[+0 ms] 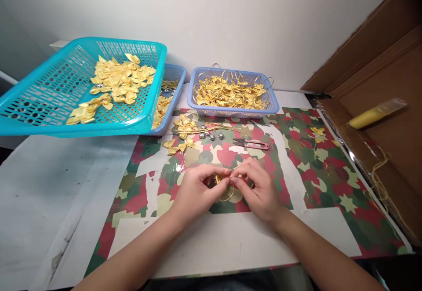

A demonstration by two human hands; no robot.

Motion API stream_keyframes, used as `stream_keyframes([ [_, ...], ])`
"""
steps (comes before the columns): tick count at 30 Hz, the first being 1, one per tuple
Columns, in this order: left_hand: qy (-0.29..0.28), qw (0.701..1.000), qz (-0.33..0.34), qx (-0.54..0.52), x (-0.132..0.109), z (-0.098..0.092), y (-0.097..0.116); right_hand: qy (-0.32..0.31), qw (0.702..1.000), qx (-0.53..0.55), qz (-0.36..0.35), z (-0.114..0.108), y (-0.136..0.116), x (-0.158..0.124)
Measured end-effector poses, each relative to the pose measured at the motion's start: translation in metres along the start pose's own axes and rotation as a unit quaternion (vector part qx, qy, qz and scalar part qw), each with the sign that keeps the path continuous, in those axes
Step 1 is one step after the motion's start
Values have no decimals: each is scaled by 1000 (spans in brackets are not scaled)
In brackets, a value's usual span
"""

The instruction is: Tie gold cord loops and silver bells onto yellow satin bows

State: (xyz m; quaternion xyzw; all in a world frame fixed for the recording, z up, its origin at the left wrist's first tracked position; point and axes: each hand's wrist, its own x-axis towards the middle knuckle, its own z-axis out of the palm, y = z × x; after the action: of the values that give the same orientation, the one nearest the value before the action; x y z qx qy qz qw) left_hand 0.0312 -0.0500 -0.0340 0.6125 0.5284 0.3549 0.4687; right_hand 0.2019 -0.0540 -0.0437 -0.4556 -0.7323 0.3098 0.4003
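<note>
Over the middle of the patterned sheet, my left hand and my right hand meet at the fingertips. Both pinch a thin gold cord, which hangs in a small loop below the fingers. A bit of yellow ribbon shows inside my left hand, mostly hidden by the fingers. Just beyond lie several yellow bows, a bunch of straight gold cords and several silver jingle bells. A pair of thread snips rests beyond my right hand.
A turquoise basket holding yellow bows overlaps a blue basket at the left. Another blue basket holds bows with gold loops. At the right, a yellow tube sticks out by a cardboard wall, near loose yellow thread.
</note>
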Motion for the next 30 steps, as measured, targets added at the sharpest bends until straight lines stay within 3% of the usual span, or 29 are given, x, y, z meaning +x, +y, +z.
stream_keyframes([
  [8, 16, 987, 96, 127, 1, 0, -1, 0, 1000, 2, 7, 4, 0, -3],
  [12, 11, 995, 61, 74, 2, 1, -6, -2, 998, 39, 49, -2, 1, -1],
  [18, -19, 999, 34, 12, 3, -1, -10, -139, 990, -2, 20, -16, -2, 7],
  [26, -33, 999, 1, 22, 5, -4, -10, -176, 984, 2, 37, -16, 0, 8],
  [30, -27, 999, -18, -10, 5, -4, -13, -139, 990, 9, 34, -12, 2, 7],
])
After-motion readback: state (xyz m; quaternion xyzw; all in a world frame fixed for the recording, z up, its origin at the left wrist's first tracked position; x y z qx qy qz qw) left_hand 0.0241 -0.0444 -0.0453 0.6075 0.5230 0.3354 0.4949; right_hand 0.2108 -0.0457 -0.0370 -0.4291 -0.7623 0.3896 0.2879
